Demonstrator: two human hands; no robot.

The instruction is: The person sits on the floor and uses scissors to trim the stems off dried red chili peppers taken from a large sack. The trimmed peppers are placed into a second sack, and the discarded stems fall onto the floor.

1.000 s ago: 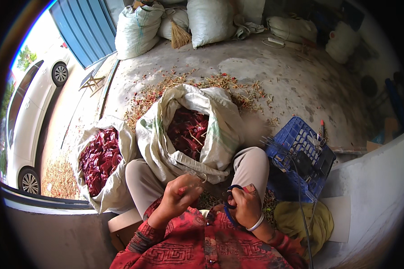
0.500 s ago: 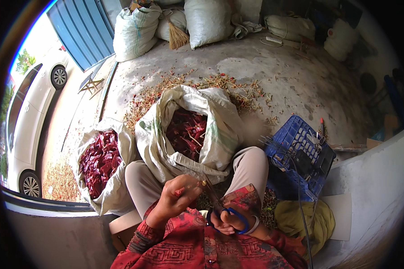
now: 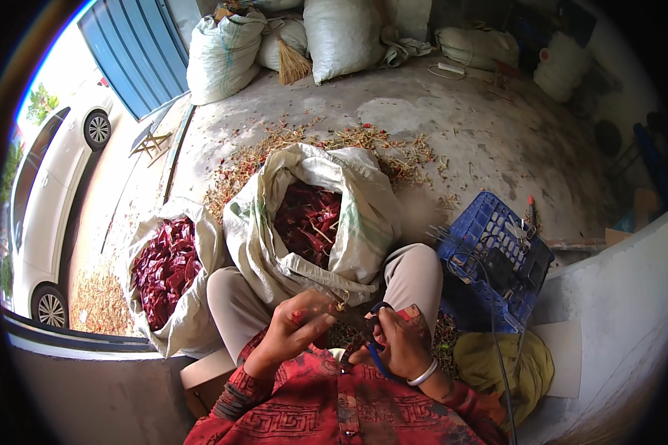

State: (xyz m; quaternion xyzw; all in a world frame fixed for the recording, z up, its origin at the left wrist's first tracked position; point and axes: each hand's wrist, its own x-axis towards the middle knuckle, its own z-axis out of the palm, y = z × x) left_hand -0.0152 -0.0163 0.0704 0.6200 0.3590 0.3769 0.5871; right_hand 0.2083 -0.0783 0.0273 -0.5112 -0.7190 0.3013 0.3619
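My left hand is pinched around a dried chili, mostly hidden by the fingers, with its pale stem end showing. Blue-handled scissors are in my right hand, fingers through the loops and blades angled toward the left fingertips. Both hands are close together above my lap. Just beyond them stands an open white woven sack of dark red dried chilies, some with stems. A second sack to the left holds red chilies without visible stems.
A blue plastic crate with cables and small items sits to the right, beside a yellow-green cloth. Cut stems litter the floor behind the sack. Full sacks and a straw broom stand at the back.
My right hand has turned over and risen slightly, bringing the scissors' handles up and closer to the left fingers. My left hand has barely shifted, still pinching the chili.
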